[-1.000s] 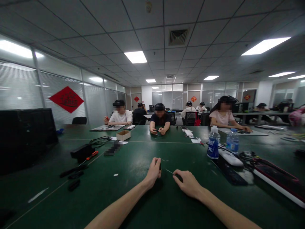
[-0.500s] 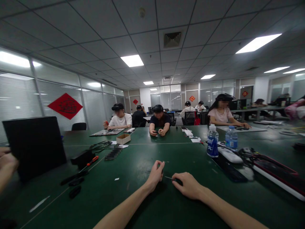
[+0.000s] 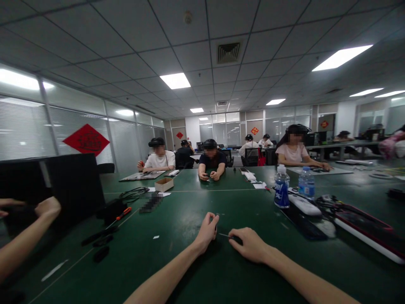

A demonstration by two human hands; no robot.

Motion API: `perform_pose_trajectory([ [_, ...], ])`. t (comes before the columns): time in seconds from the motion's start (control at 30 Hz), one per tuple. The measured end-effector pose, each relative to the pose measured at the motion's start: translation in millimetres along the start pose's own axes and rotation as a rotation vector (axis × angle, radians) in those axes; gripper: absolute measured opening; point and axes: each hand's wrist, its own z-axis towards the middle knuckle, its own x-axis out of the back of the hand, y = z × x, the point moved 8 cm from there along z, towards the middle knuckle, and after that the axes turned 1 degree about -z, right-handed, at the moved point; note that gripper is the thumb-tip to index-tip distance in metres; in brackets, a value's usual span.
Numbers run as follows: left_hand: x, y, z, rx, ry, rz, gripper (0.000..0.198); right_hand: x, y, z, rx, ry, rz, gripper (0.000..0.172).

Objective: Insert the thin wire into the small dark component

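Observation:
Above the green table (image 3: 190,198), my left hand (image 3: 207,233) is closed, its fingers pinched round a small dark object that they mostly hide. Just to its right, my right hand (image 3: 248,244) is wrapped round the dark handle of a thin tool (image 3: 236,239). The tool's slim metal shaft points left toward my left hand; a small gap shows between the shaft's end and that hand.
Two bottles (image 3: 281,188), a white device (image 3: 303,203) and a red-edged panel (image 3: 363,228) lie right. Left are an orange screwdriver (image 3: 123,213), cables, a small box (image 3: 164,184), dark panels (image 3: 74,185) and another person's arms (image 3: 28,236). Several people sit beyond.
At the left, the other person's hands and the dark panel have moved right, and a second dark panel surface now shows. My own hands have hardly moved.

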Motion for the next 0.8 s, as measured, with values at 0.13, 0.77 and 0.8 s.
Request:
perform_pose_trajectory([
  [0.13,-0.8,4.3,-3.7,0.002,-0.008,0.010,0.041,1.6,-2.1,-0.7,0.011,0.000,0.013,0.027],
  [0.77,3.3,1.4,-1.0,-0.008,0.023,-0.008,0.040,8.0,-11.7,-1.0,0.029,0.038,0.039,0.030],
  [0.8,3.2,1.3,-0.7,-0.011,0.022,-0.007,0.040,7.8,-12.6,-1.0,0.031,0.041,0.036,0.029],
])
